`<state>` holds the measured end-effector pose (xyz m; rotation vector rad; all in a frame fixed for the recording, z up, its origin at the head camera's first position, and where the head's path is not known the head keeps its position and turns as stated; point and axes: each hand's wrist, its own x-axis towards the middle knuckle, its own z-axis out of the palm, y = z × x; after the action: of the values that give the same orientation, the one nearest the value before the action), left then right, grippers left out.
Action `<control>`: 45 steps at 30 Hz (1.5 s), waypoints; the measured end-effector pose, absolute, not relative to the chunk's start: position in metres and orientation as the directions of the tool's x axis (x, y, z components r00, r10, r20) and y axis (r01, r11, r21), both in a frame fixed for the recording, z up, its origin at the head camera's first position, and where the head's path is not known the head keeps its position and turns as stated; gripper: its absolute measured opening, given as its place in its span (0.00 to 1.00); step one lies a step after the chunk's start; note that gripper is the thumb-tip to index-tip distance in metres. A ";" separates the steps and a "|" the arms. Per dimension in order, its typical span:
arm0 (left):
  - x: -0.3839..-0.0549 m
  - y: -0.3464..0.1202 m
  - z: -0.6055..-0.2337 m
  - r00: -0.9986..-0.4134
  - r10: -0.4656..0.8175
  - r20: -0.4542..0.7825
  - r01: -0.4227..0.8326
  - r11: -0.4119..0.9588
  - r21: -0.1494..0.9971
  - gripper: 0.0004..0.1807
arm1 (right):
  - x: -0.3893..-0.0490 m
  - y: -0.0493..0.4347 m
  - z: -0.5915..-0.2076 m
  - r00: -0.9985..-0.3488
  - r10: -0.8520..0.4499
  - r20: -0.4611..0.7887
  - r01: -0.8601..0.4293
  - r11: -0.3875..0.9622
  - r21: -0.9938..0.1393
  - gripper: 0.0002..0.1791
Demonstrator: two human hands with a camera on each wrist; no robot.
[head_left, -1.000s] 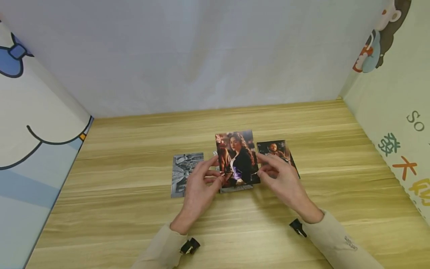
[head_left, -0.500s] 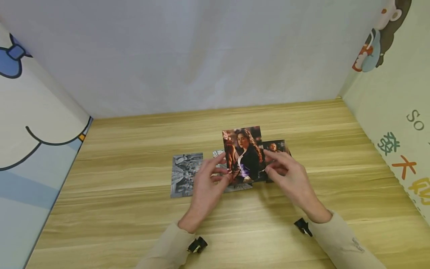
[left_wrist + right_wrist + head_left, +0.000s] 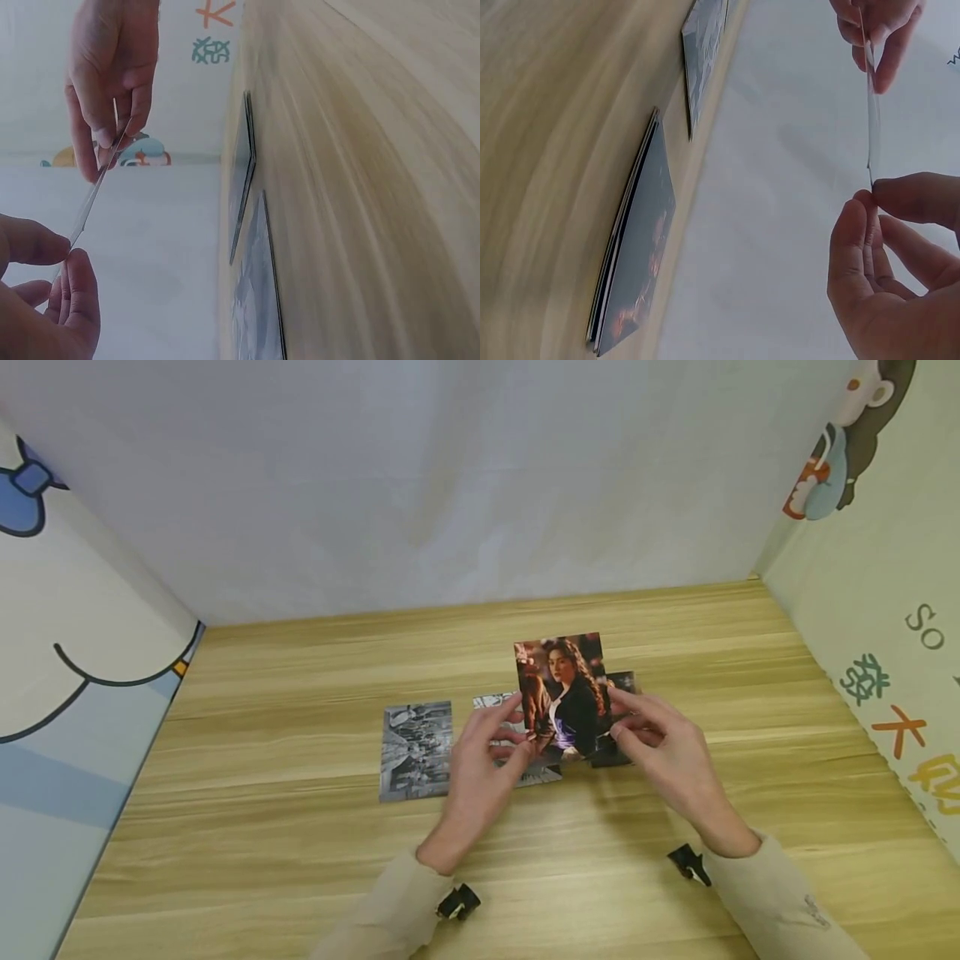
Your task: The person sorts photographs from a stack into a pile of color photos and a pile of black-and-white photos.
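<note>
A colour photo card [image 3: 564, 697] of a person in a dark jacket is held up above the table, its picture turned to the head camera. My left hand [image 3: 483, 768] pinches its left edge between thumb and fingers. On the opposite edge, my right hand [image 3: 671, 760] pinches it the same way. Seen from the right wrist, the card [image 3: 872, 124] is edge-on and clear of the tabletop. Behind and below it lie a grey photo [image 3: 542, 775] and a dark photo stack [image 3: 621, 682], both partly hidden. Another grey photo [image 3: 415, 752] lies flat at the left.
The dark stack [image 3: 634, 247] shows layered edges in the right wrist view. A wood-grain table [image 3: 285, 827] carries everything. Pale cloth [image 3: 465, 485] hangs at the back, with printed panels left and right. Small black devices [image 3: 459, 902] sit by the sleeve cuffs.
Both hands have carried the held photo card to the right and slightly away, uncovering more of the middle grey photo and covering much of the dark stack.
</note>
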<state>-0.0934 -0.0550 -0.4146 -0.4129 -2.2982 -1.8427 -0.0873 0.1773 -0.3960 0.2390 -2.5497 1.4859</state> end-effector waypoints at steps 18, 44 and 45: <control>-0.096 -0.035 -0.411 -0.948 0.122 0.293 0.307 0.116 0.945 0.34 | -0.085 0.192 -0.393 -0.964 0.006 0.264 -0.226 0.496 -0.838 0.25; -0.101 -0.009 -0.410 -0.958 0.134 0.253 0.267 0.099 0.959 0.34 | -0.084 0.209 -0.392 -0.957 0.083 0.277 -0.202 0.495 -0.845 0.24; -0.101 -0.009 -0.410 -0.959 0.133 0.249 0.263 0.098 0.960 0.34 | -0.084 0.209 -0.392 -0.957 0.084 0.277 -0.201 0.497 -0.844 0.24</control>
<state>-0.1014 -0.0087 -0.4100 -0.4074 -2.2524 -2.0043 -0.0839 0.2092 -0.3917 0.0989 -2.4628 1.4432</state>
